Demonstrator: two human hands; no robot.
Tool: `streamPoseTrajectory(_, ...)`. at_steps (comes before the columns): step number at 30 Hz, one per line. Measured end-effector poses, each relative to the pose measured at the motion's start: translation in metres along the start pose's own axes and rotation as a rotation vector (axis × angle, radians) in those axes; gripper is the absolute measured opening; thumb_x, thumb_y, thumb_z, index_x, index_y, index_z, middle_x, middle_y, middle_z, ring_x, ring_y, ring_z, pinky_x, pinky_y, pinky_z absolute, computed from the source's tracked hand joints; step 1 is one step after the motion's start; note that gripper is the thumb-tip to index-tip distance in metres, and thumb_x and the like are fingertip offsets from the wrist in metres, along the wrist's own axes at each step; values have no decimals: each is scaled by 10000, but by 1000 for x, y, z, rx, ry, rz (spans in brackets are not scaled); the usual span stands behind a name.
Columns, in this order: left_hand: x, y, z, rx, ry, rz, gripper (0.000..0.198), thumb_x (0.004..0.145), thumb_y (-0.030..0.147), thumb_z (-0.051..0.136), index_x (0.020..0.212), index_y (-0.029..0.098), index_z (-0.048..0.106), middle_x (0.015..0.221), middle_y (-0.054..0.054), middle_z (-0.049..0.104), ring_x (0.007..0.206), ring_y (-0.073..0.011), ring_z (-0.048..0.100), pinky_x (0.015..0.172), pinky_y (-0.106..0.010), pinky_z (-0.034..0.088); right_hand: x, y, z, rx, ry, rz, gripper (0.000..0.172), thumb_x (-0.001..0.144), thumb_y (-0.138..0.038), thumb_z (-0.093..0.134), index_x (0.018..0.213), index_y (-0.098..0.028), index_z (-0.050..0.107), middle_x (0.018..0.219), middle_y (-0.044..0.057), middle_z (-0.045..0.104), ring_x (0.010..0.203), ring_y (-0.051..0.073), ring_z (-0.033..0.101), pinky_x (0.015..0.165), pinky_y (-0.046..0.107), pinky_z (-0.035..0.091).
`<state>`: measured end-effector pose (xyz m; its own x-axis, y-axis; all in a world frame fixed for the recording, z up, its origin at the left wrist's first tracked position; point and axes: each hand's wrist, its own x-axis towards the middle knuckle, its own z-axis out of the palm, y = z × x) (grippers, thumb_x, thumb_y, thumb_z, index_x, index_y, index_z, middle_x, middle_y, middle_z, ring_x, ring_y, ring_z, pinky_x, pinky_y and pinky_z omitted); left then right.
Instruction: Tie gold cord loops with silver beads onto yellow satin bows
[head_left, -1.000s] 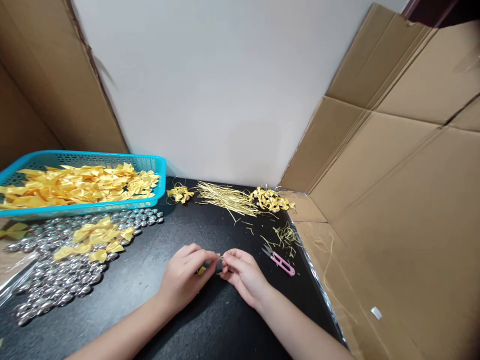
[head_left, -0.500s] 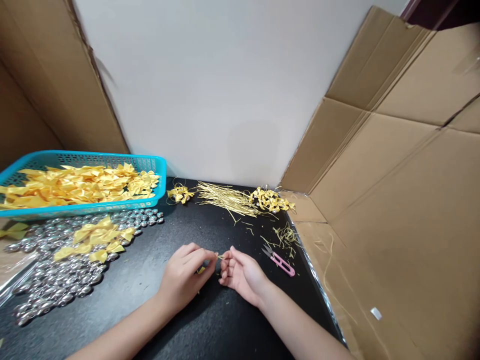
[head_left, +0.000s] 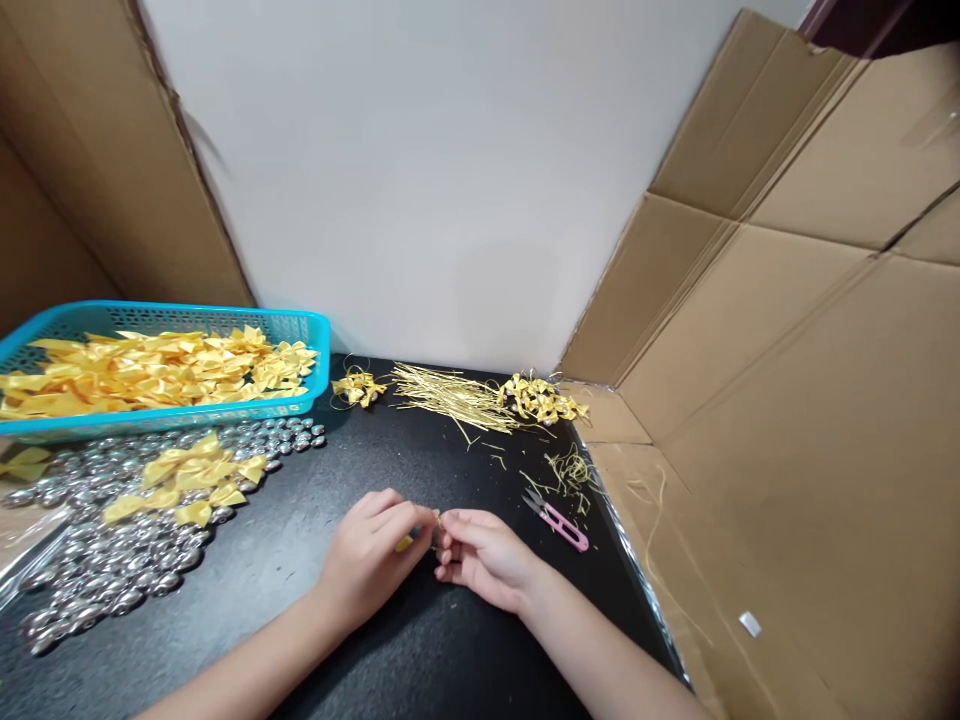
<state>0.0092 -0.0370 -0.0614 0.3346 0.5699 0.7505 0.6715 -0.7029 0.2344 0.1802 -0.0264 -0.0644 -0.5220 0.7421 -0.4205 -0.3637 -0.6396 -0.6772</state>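
Observation:
Just above the black tabletop, my left hand [head_left: 369, 555] is closed around a yellow ribbon bow [head_left: 404, 543], of which only a small piece shows under the fingers. Its thumb and forefinger meet the fingertips of my right hand [head_left: 491, 562]. The right thumb and forefinger are pinched on the end of a thin yellow cord [head_left: 439, 520] at that point; most of the cord is hidden. To the right of my right hand lies a pair of pink-handled thread snips [head_left: 564, 527] with the blades pointing up and left.
A blue basket [head_left: 319, 375] of yellow bows stands at the back left. Silver beads [head_left: 142, 555] spread in front of it, with several bows [head_left: 199, 470] on top. Cut cords [head_left: 450, 395], finished-looking bow clusters [head_left: 544, 400] and thread scraps [head_left: 574, 470] lie farther back. Cardboard walls [head_left: 787, 400] enclose the right.
The right thumb and forefinger have come down and in to the left fingertips, closing the small gap where the cord showed. The left hand has stayed nearly in place.

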Motion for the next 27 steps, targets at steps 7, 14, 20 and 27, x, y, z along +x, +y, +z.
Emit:
streamPoseTrajectory(7,2,1,-2,41,5,36,280,990,208,492,732,200,599,568,29,626,565,-147,512,567,-266,363,-1,-4,-2,-40,-38,34,535,539,-539,895,648,-140,557,595,-59,523,523,56,490,547,227,481)
streamPoseTrajectory(14,0,2,0,26,-1,24,294,1000,234,487,738,196,613,578,26,628,574,-148,506,576,-267,367,0,-2,-3,-38,-14,5,557,586,-601,847,711,-152,543,598,-70,490,525,59,480,538,229,480)
streamPoseTrajectory(20,-2,5,1,-4,-5,29,294,995,232,496,725,198,606,576,24,616,576,-146,497,568,-262,357,1,-2,-3,-65,-76,12,582,589,-667,802,664,-170,508,561,-72,474,525,79,491,549,242,478)
streamPoseTrajectory(27,1,3,0,-14,-14,29,246,968,156,496,747,200,595,583,27,641,551,-141,507,562,-268,364,-7,-12,-3,-78,-103,-43,494,559,-415,900,552,-174,469,491,-83,442,525,75,461,653,261,471)
